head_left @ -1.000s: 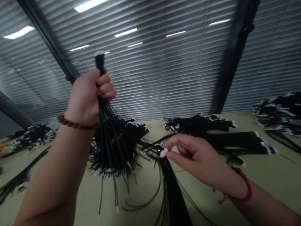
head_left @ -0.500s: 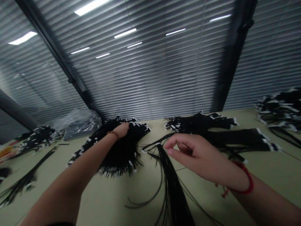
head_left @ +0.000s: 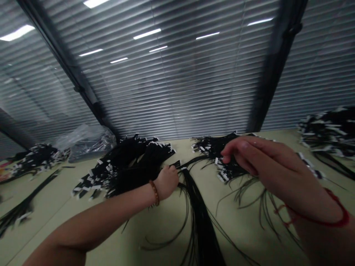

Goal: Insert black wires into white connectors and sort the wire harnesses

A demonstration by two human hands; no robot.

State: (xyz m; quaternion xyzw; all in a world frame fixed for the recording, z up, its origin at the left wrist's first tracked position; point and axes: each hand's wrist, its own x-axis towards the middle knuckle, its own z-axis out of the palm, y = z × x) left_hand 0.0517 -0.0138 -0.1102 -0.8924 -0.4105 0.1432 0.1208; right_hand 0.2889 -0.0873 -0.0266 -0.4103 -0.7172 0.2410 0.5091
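Note:
My left hand (head_left: 168, 181), with a beaded bracelet at the wrist, is closed around a small bunch of thin black cables (head_left: 175, 163) whose end shows above the fingers. It is beside the top of a long black cable bundle (head_left: 201, 221) that runs down the middle of the table. Behind my left forearm lies a heap of black cables (head_left: 126, 159) with white connector ends. My right hand (head_left: 266, 162), wearing a red string bracelet, hovers with loosely curled fingers over another black cable bunch (head_left: 226, 171). Nothing shows in this hand, though its palm side is hidden.
Clear plastic bags (head_left: 91, 142) stand at the back left beside more cables (head_left: 39, 157). Another white-ended cable pile (head_left: 330, 129) lies at the far right. Loose strands fan over the pale table (head_left: 116, 244). Slatted blinds (head_left: 177, 81) behind glass rise at the back edge.
My left hand has moved right and toward me, from the left heap to the middle bundle's top. My right hand has shifted right, exposing a white-ended cable bunch and loose strands beneath it.

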